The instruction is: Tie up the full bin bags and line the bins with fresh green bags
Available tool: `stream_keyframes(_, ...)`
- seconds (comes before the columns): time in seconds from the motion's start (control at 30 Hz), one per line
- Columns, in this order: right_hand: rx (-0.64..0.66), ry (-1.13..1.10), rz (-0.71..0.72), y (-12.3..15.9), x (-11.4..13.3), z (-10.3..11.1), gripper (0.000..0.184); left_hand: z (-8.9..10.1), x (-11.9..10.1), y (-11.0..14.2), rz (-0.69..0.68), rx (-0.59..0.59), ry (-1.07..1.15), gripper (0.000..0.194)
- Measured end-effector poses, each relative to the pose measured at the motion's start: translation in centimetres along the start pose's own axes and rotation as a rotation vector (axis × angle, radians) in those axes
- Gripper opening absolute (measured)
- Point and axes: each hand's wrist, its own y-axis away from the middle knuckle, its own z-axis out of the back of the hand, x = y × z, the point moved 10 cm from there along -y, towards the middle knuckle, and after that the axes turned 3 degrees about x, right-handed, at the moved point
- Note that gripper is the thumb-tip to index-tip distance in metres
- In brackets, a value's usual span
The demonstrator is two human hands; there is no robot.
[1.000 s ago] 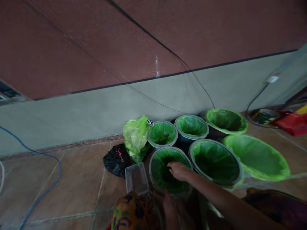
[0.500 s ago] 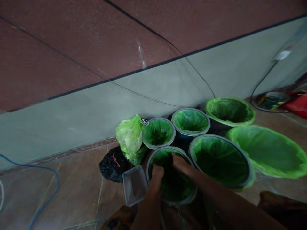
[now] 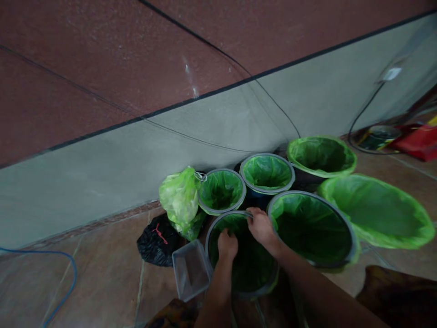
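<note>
A round bin [image 3: 262,284] lined with a green plastic bag stands on the floor right in front of me. Both my hands are over its mouth. My left hand [image 3: 227,245] is curled into a fist above the bag's inside, near the left rim. My right hand [image 3: 261,226] grips the far rim of this bin, fingers closed over the grey edge and the liner.
Several more green-lined bins [image 3: 309,223] cluster around it along the grey and maroon wall [image 3: 136,150]. A tied green bag [image 3: 179,200], a black bag [image 3: 155,241] and a clear plastic tub [image 3: 191,273] sit to the left. A blue cable [image 3: 64,282] lies on the tiled floor.
My left hand came up from below into the bin. My right hand moved from the bag's inside up to the far rim. The view shifted slightly right.
</note>
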Motion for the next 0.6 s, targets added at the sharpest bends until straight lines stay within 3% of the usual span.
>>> stream_keyframes(0.07,0.065,0.018,-0.003,-0.9,-0.3,-0.2,0.039,1.0,-2.1,0.4,-0.098,-0.073,-0.032,0.039)
stream_keyframes(0.13,0.182,0.034,0.019,-1.5,-0.5,-1.3,0.037,2.8,-3.8,1.2,-0.203,-0.221,-0.058,0.04)
stream_keyframes(0.2,0.245,0.064,0.032,-1.9,-0.6,-2.1,0.035,4.8,-4.6,2.1,-0.282,-0.386,-0.088,0.043)
stream_keyframes(0.27,0.259,0.101,0.032,-2.0,-0.8,-2.4,0.033,6.0,-4.7,2.3,-0.321,-0.473,-0.153,0.047)
stream_keyframes(0.33,0.263,0.129,0.026,-2.0,-0.8,-2.6,0.033,6.0,-3.9,1.5,-0.298,-0.421,-0.262,0.049)
stream_keyframes(0.47,0.27,0.161,0.017,-1.7,-0.1,-2.1,0.038,5.3,-1.1,-0.9,-0.159,-0.173,-0.44,0.05)
stream_keyframes(0.53,0.245,0.174,0.024,-1.2,0.6,-1.2,0.04,5.9,-0.6,-1.0,-0.141,-0.139,-0.46,0.048)
stream_keyframes(0.6,0.202,0.178,0.044,0.0,1.5,0.0,0.043,6.9,-0.9,-0.4,-0.146,-0.18,-0.465,0.049)
